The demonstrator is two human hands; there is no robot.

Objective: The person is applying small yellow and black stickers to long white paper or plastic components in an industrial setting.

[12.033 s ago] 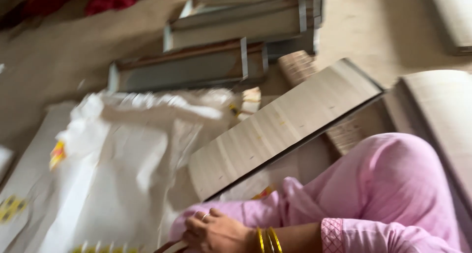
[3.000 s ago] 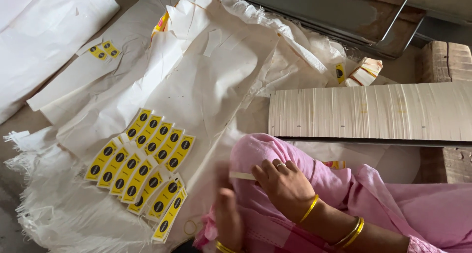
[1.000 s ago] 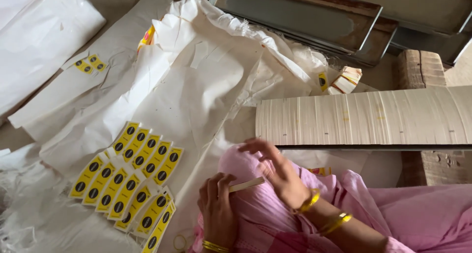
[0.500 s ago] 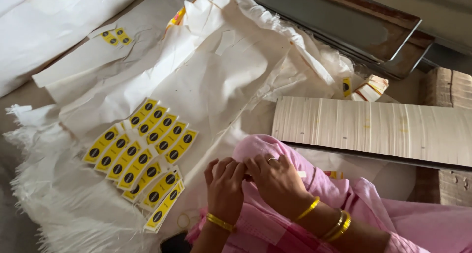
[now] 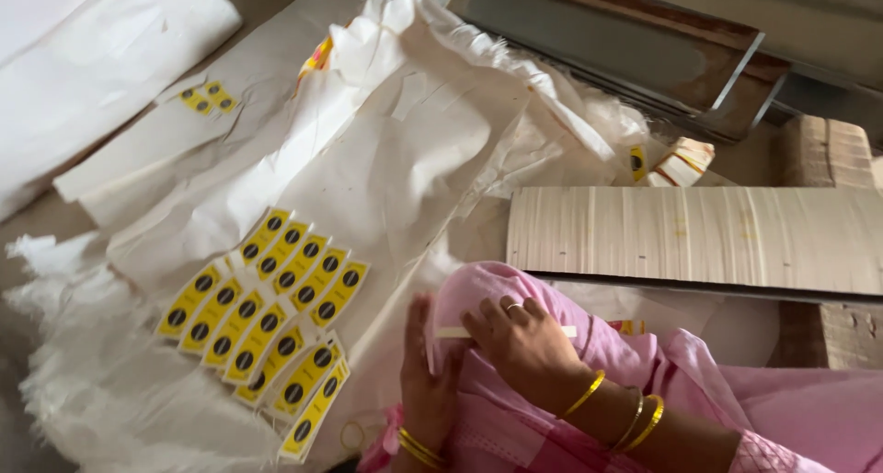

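Fingers of the right hand are curled down on a thin white strip, pressing it across the pink knee; left hand lies flat beside it, fingers straight, touching the strip's end. Yellow labels sit just left on white sacking, grey trays further back.
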